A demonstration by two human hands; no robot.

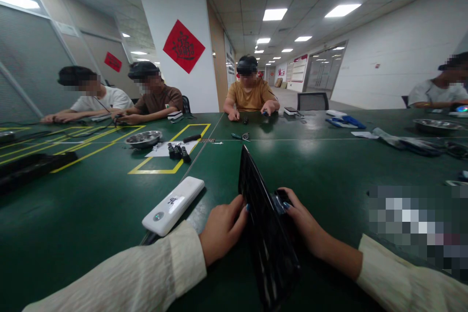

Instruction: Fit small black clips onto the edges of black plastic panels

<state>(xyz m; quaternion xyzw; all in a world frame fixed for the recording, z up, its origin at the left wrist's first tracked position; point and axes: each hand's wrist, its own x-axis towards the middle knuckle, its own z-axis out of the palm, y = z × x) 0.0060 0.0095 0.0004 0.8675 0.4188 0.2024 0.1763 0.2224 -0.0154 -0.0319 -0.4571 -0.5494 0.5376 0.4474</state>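
Note:
A thin, glossy black flat panel [268, 234], like a screen, stands on edge between my hands and is seen almost edge-on. My left hand [224, 226] is closed against its left face, thumb and fingertips pressed at the surface; what lies under the fingertips is hidden. On the other side, my right hand [305, 222] is curled around a small dark shiny piece [281, 201] close to the panel's back. Whether that piece is joined to the panel I cannot tell. A white power bank [173, 206] with a small round display lies just beyond my left wrist.
On the green table [109, 209] are a metal bowl [144, 139], several black cylindrical parts [179, 152] on white paper, and a small tool [239, 136]. Blue and grey cloths [405, 141] lie at right, near another bowl [437, 126]. Several people sit around the table.

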